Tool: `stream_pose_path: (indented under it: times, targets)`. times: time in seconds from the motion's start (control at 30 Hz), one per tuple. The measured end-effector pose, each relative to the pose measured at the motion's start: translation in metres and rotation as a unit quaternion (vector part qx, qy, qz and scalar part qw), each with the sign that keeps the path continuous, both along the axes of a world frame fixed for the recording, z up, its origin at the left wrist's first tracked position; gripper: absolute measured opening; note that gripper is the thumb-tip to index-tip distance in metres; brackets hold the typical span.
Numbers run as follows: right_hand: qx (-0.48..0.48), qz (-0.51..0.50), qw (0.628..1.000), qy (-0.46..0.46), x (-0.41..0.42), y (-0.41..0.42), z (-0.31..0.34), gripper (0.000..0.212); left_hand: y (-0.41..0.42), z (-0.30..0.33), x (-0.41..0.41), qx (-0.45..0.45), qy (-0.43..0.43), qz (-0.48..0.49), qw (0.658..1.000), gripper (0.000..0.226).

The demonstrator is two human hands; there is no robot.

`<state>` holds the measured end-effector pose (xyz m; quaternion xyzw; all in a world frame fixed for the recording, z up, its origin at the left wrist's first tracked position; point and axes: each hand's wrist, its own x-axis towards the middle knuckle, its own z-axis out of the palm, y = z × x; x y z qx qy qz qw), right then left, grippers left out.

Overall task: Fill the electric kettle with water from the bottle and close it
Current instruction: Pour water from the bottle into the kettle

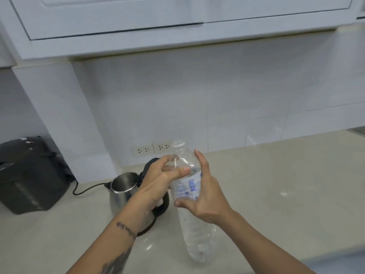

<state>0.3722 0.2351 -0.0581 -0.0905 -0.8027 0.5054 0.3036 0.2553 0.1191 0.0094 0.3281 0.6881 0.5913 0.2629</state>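
We gripped the clear plastic water bottle [192,196] with both hands, right hand [205,196] wrapped around its label, left hand [160,180] curled at its shoulder, near the worktop's [276,184] front edge; the open steel electric kettle [126,192] stood just left.

Both hands are gripping the clear water bottle [192,194] above the beige counter [276,184]: left hand [158,180] is wrapping the shoulder, right hand [205,196] is clasping the label. Cap is sitting on. Steel kettle [126,192] is standing lid-open just left, beside a black appliance [29,175].
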Motion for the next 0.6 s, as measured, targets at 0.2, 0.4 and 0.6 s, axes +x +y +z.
stream_pose_path:
  times: [0.2, 0.4, 0.6]
  targets:
    - [0.065, -0.056, 0.995, 0.050, -0.015, -0.036, 0.028, 0.119, -0.039, 0.024, -0.018, 0.041, 0.024, -0.058, 0.997, 0.061]
    - [0.095, -0.089, 0.991, 0.002, -0.039, -0.086, 0.030, 0.115, -0.097, 0.006, -0.062, 0.057, 0.006, -0.108, 0.992, 0.064]
    - [0.102, -0.109, 0.988, -0.028, -0.059, -0.132, 0.025, 0.111, -0.133, -0.020, -0.093, 0.109, -0.048, -0.134, 0.984, 0.056]
